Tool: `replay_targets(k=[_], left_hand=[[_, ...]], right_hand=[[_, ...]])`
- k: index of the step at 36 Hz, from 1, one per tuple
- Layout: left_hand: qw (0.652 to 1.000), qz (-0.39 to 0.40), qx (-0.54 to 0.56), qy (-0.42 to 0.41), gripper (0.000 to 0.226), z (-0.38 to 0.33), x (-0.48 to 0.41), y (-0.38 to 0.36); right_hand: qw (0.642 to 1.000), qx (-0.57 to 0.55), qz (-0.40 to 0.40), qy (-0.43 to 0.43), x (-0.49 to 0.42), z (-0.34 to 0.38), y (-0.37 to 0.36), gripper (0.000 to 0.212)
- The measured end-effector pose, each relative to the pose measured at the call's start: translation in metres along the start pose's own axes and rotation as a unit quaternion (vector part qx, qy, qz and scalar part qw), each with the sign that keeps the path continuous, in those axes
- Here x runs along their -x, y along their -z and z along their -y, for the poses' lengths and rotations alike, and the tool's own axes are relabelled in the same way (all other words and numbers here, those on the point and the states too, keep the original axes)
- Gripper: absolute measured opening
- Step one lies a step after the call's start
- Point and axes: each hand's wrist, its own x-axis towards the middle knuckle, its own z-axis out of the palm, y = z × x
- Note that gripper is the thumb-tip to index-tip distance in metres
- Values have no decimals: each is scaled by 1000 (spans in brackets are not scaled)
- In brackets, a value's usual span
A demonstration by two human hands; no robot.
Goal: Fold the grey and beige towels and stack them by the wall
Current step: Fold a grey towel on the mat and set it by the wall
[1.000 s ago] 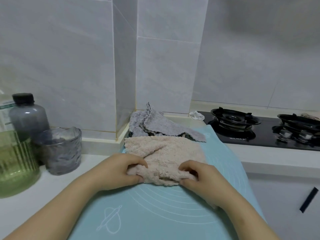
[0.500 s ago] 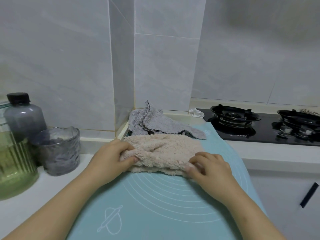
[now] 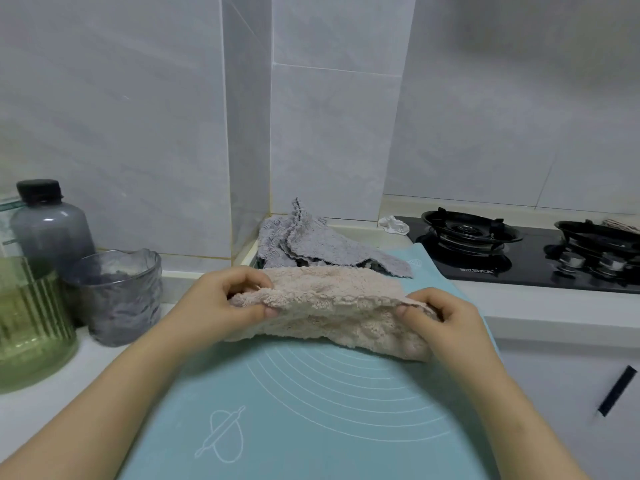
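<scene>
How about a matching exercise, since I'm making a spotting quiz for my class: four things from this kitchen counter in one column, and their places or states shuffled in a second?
Column 1
1. beige towel
2. grey towel
3. dark bottle
4. white crumpled scrap

Column 2
A. lies unfolded in the corner by the wall
B. stands behind the glass cup
C. pinched by the left hand and right hand over the blue mat
D. lies at the gas hob's back left corner

Pairs: 1-C, 2-A, 3-B, 4-D.
</scene>
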Motion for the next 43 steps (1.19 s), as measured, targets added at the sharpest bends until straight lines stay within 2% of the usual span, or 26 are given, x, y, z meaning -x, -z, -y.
replay_targets(k=[4,7,8,10,12,14,15,16,18,19,21,23,25,28,30,36,40,43], left_hand=[[994,100,26,35,37,-1,2,4],[976,201,42,73,50,0,5,8],[969,230,38,76,53,1,6,9],[960,269,29,71,59,1,7,10],[949,290,75,94,66,1,10,12],[949,265,124,113,69,-2,11,12],[959,222,130,121,65,-3,10,11],[969,164,128,131,55,-4,9,8],[988,29,87,126,22,2,2,3],[992,-33,34,116,15,6,-1,1],[976,-95,-181,71,17,19,-7,0],[931,-90,-351,43,11,27,-8,-3],[905,-76,-415,49,17,30,-9,-8],[871,-63,-484,49,24,33,-10,-18],[857,-60,-509,50,27,36,-13,-21],[852,-59,-518,57,30,31,-19,-28],[807,22,-585,77,36,26,-24,-36],[803,80,-577,124,36,22,-35,-38]], right_hand=[[992,-118,36,-36,0,1,6,20],[985,-127,101,-65,1,1,10,16],[983,-111,129,-75,2,1,12,22],[974,-79,189,-94,3,-2,15,50],[963,-52,238,-116,6,-1,18,57],[954,-50,265,-131,8,2,20,55],[955,-60,255,-139,7,4,20,55],[960,-76,225,-149,6,5,20,55],[974,-101,116,-166,2,4,18,48],[980,-90,60,-169,-1,2,16,39],[985,-12,6,-173,-8,-1,12,26],[983,72,18,-169,-17,-5,8,16],[973,143,49,-173,-27,-11,5,11],[943,260,77,-193,-40,-21,-3,31],[928,309,61,-201,-45,-29,-10,35],[906,388,1,-169,-41,-35,-21,36],[896,414,23,-156,-39,-37,-20,36],[902,402,45,-152,-38,-36,-19,35]])
